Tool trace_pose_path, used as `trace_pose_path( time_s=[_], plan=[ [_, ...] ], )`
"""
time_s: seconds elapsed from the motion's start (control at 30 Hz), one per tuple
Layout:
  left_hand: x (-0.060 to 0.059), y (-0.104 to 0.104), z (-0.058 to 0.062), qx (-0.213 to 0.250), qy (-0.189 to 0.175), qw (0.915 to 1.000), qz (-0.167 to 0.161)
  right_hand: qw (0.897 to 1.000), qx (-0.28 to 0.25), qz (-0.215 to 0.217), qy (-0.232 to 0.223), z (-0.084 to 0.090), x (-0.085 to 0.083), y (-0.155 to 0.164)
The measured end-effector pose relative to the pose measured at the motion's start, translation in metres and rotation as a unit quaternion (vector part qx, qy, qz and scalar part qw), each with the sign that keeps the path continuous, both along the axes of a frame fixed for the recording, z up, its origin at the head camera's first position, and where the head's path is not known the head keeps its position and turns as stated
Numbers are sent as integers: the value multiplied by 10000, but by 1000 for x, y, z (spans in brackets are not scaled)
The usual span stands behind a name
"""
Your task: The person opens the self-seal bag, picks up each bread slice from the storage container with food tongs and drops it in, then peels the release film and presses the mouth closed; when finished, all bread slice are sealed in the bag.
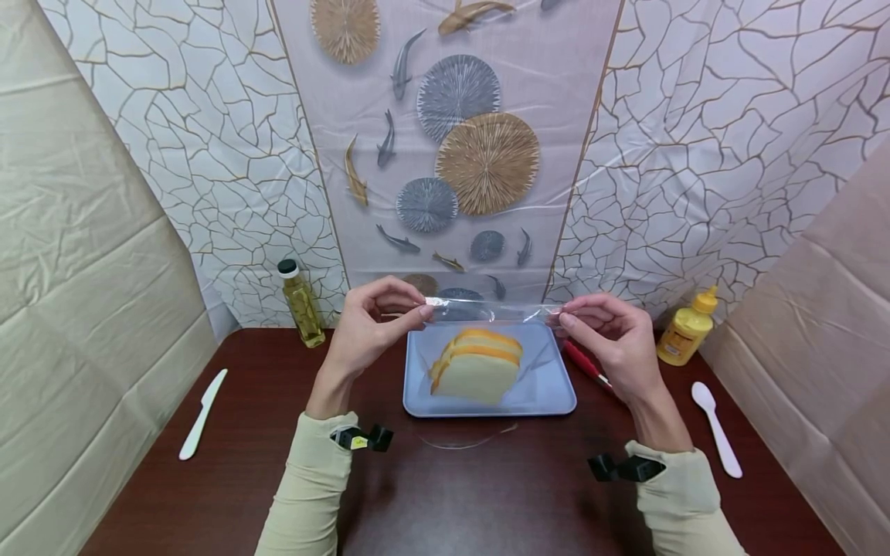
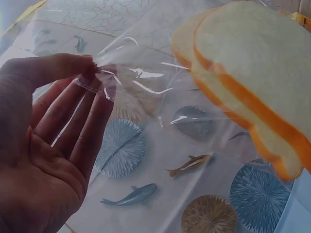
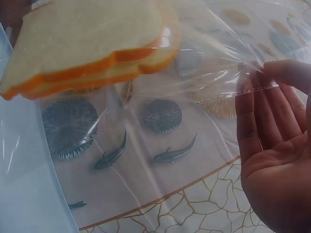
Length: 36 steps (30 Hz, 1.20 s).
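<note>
Both hands, left hand (image 1: 365, 324) and right hand (image 1: 612, 336), pinched the clear bag (image 1: 490, 313) holding the sandwich (image 1: 476, 364) above the tray (image 1: 549, 394).

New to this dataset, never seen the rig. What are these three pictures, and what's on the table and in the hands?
No machine: a person works bare-handed, wearing three cameras. The head view looks down at a dark table; each wrist view looks past its own palm.

The left hand and right hand each pinch one top corner of a clear plastic bag holding two bread slices, above a pale blue tray.

Also there: oil bottle, white knife, mustard bottle, white spoon, and a red-handled tool.
</note>
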<state>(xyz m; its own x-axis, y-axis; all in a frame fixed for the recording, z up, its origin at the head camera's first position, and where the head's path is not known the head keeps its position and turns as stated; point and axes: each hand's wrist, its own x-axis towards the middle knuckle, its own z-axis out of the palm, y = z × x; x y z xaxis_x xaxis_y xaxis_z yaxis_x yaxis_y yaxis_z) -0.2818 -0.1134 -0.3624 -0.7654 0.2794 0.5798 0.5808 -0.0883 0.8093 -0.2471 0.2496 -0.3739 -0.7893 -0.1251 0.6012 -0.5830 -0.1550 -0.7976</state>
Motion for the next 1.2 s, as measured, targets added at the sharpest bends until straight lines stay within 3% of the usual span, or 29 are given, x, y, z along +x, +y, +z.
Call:
trace_pose_path(
  time_s=[0.23, 0.47, 0.6, 0.73, 0.87, 1.0, 1.1, 1.2],
  plan=[
    [-1, -6, 1, -115, -145, 9998, 0, 9999, 85, 30, 59, -3, -4, -2],
    [8, -33, 2, -314, 46, 9994, 142, 9996, 279, 1, -33, -6, -5, -24],
    [17, -62, -2, -472, -56, 9984, 298, 9990, 373, 178, -160, -9, -7, -50],
    [30, -101, -4, -421, -260, 9981, 378, 9969, 277, 653, -335, -11, -9, -86],
    [39, -147, -5, -424, -654, 9958, 472, 9900, 336, 1032, -897, -13, -14, -128],
    [26, -186, -17, -961, -1362, 9844, 569, 9739, 463, 1137, -1909, -30, -38, -170],
    [7, -206, -38, -1454, -1832, 9695, 731, 9609, 618, 1005, -2506, -55, -63, -198],
    [-12, -212, -63, -1946, -2068, 9513, 1200, 9561, 818, 695, -2726, -82, -83, -222]
  ],
)
